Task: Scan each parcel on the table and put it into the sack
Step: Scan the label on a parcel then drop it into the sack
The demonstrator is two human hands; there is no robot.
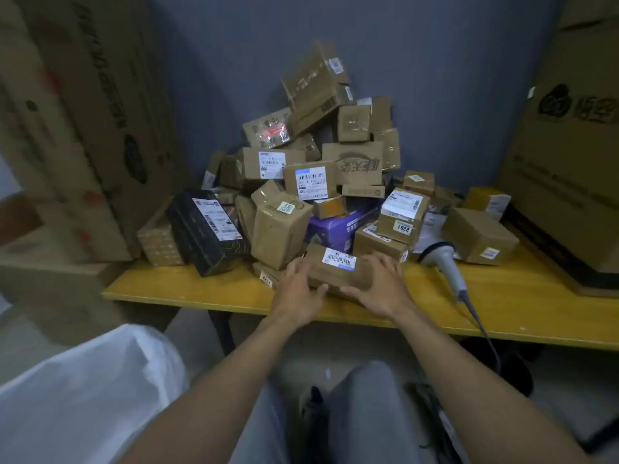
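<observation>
A small brown parcel (pixel 336 269) with a white barcode label on top lies at the front of a tall pile of parcels (pixel 311 182) on the yellow table (pixel 187 288). My left hand (pixel 296 293) grips its left end, thumb on the near side. My right hand (pixel 378 284) grips its right end, fingers over the top. A grey handheld scanner (pixel 443 261) lies on the table to the right, its cable trailing off the front edge. The white sack (pixel 87 393) stands open on the floor at the lower left.
Large cardboard cartons stand at the left (pixel 80 128) and right (pixel 569 145) of the table. A black box (pixel 207 231) and a purple box (pixel 338 226) sit in the pile. A lone brown box (pixel 479 236) lies beyond the scanner. My legs are below the table edge.
</observation>
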